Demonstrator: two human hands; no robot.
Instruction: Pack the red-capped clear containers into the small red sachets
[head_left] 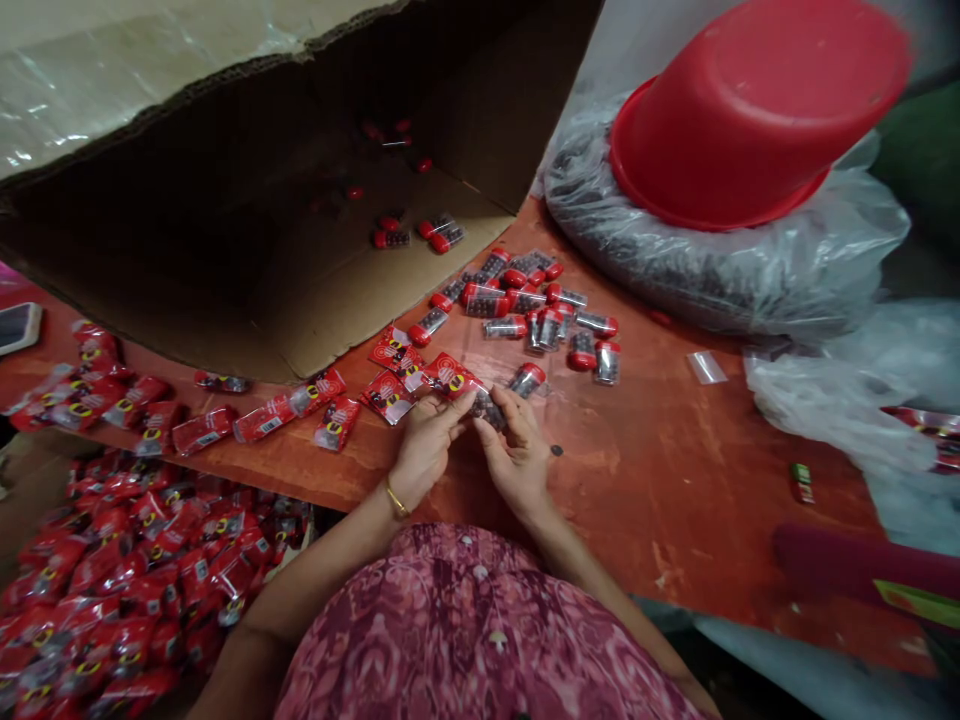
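My left hand pinches a red printed packet by its edge. My right hand is closed round a small clear tube of dark pieces, held against that packet. Both hands rest on the red table close to my body. Just beyond the fingers lies a loose tube with a red cap. More red packets lie to the left of my hands. A pile of red-capped tubes sits farther back.
A big open cardboard box lies on its side at the back left with a few tubes inside. A red basin sits upturned on a plastic bag of dark pieces. Filled red packets heap below the table's left edge.
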